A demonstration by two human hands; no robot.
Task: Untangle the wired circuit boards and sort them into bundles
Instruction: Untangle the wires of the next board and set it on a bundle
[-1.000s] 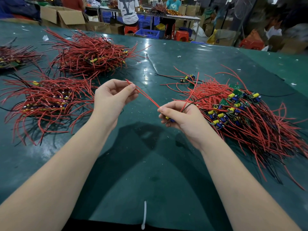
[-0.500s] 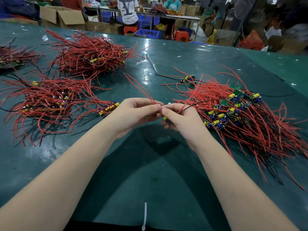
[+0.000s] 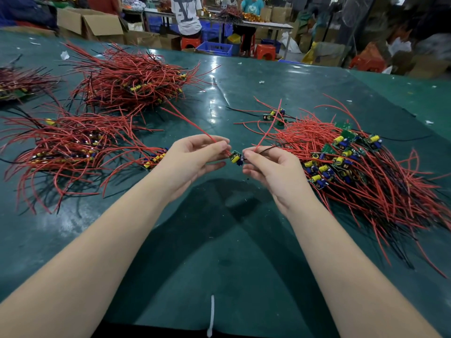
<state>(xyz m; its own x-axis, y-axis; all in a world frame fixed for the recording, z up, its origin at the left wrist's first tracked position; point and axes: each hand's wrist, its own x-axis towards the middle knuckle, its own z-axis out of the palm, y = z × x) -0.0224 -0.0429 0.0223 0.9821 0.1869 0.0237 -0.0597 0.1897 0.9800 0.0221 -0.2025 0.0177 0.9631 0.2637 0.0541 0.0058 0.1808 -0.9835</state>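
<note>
Head view: a green bench (image 3: 219, 252) in a workshop with cardboard boxes (image 3: 90, 21) far left. Wired piles (image 3: 127, 79) flank both hands. Left hand (image 3: 192, 159) fingers pinch a red wire (image 3: 190, 123); right hand (image 3: 273, 167) fingers pinch a small board (image 3: 235, 157).

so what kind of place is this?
Likely an electronics assembly workshop: heaps of red-wired circuit boards on a green worktable, with cardboard boxes and plastic stools behind.

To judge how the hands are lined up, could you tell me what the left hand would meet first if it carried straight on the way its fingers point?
The left hand points right, toward the small circuit board held between both hands; just beyond it is the right hand. Depth looks matched, though one view cannot confirm it.
</note>
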